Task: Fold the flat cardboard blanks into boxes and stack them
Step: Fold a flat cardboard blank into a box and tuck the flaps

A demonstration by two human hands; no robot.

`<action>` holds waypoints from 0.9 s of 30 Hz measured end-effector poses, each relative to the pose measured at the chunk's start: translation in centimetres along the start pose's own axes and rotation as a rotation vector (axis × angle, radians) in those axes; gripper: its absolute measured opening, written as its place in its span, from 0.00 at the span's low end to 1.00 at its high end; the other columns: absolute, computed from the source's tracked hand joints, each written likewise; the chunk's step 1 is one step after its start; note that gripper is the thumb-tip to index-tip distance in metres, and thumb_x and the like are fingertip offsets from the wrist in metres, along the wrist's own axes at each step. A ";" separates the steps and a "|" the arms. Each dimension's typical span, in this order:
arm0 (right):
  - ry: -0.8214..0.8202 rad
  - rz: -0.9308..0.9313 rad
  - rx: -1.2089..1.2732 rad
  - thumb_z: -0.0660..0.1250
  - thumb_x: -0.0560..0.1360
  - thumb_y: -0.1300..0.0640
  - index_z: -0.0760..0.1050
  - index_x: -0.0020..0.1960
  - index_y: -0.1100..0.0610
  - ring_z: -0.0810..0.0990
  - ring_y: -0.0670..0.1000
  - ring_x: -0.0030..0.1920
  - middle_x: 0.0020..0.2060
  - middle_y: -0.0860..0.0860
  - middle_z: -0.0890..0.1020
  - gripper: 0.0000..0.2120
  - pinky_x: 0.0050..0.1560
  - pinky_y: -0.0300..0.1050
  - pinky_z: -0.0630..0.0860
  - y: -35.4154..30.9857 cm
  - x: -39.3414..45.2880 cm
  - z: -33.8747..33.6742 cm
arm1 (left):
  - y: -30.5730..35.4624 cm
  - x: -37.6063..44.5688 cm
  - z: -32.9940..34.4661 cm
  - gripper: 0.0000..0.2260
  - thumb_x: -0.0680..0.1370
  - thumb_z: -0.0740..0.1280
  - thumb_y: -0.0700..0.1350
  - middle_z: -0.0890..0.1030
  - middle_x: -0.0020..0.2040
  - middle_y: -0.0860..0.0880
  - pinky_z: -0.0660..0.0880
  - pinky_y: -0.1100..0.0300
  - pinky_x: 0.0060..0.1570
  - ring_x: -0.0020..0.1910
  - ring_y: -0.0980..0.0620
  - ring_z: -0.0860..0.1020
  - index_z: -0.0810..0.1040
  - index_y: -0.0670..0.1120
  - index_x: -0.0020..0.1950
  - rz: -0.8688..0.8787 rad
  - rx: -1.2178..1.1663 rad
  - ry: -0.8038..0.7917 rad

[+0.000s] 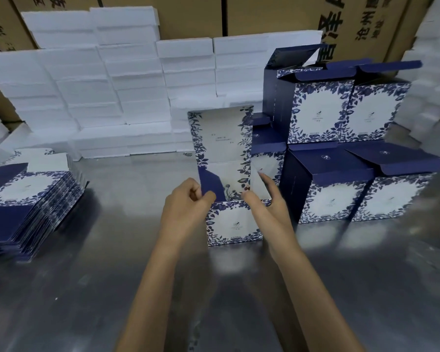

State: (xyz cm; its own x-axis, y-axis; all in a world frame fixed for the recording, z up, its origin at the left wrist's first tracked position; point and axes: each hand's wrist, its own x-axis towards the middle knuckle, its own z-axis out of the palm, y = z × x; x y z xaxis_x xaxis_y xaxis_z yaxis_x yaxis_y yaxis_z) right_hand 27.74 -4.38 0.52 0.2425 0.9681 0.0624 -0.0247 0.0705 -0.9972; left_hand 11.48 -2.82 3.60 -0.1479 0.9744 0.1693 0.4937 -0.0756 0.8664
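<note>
Two bare forearms reach out over the shiny metal desk (92, 288) toward a half-folded box (233, 223) standing at its middle. The left hand (188, 207) has its grip pinched on the left edge of the box's tall flap (222, 148), thumb in front and fingers curled behind, right where the flap rises from the box. The right hand (267, 201) lies against the box's right top corner with its grip loosely spread, fingers straight and pointing up along the right side panel, thumb against the flap's lower right edge. The flap stands upright above the box, white inside with a blue floral border down both sides and a dark blue patch at its lower left. The box front shows a white panel framed in blue flowers. Left of the box, well apart at the desk edge, lies a slanting pile of flat blanks (28, 199). Just right of the box stand finished boxes (348, 153) stacked two high, lids open, dark blue inside. Behind the box rises a wall of white foam blocks (107, 85), and behind those, brown cartons (277, 13) with black printed characters
</note>
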 end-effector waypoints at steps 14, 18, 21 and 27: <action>-0.095 -0.001 -0.163 0.61 0.80 0.54 0.62 0.75 0.33 0.72 0.20 0.42 0.41 0.12 0.70 0.27 0.44 0.31 0.67 -0.7 0.3 -1.3 | 0.7 -0.2 -0.1 0.19 0.82 0.62 0.49 0.68 0.25 0.51 0.63 0.57 0.28 0.27 0.47 0.68 0.63 0.45 0.33 0.026 0.267 -0.033; -0.126 0.000 -0.204 0.60 0.80 0.52 0.64 0.74 0.30 0.76 0.27 0.37 0.40 0.18 0.76 0.26 0.39 0.29 0.72 -0.6 0.3 -1.8 | 1.3 1.5 -1.0 0.21 0.82 0.62 0.52 0.64 0.21 0.54 0.65 0.62 0.27 0.20 0.49 0.67 0.62 0.47 0.33 -0.037 0.234 -0.145; -0.114 -0.011 -0.215 0.60 0.79 0.49 0.64 0.73 0.29 0.77 0.29 0.37 0.36 0.24 0.79 0.25 0.42 0.33 0.70 -0.6 0.4 -1.9 | 1.8 1.8 -0.3 0.21 0.84 0.59 0.50 0.67 0.26 0.49 0.65 0.56 0.33 0.28 0.45 0.67 0.62 0.45 0.33 0.023 0.287 -0.139; -0.118 -0.031 -0.248 0.59 0.79 0.52 0.63 0.75 0.32 0.78 0.29 0.40 0.38 0.20 0.77 0.27 0.44 0.35 0.73 -0.7 0.3 -2.3 | 1.4 2.8 -1.0 0.18 0.83 0.61 0.50 0.67 0.24 0.54 0.62 0.64 0.24 0.23 0.52 0.62 0.66 0.45 0.36 -0.059 0.206 -0.281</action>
State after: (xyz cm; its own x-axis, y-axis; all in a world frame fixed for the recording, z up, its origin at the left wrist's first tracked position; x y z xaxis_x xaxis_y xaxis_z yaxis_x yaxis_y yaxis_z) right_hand 30.05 -4.70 1.10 0.1246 0.9887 0.0828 0.2225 0.0535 -0.9735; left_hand 10.89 -0.37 5.71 0.0459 0.9982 -0.0392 0.6581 -0.0007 0.7529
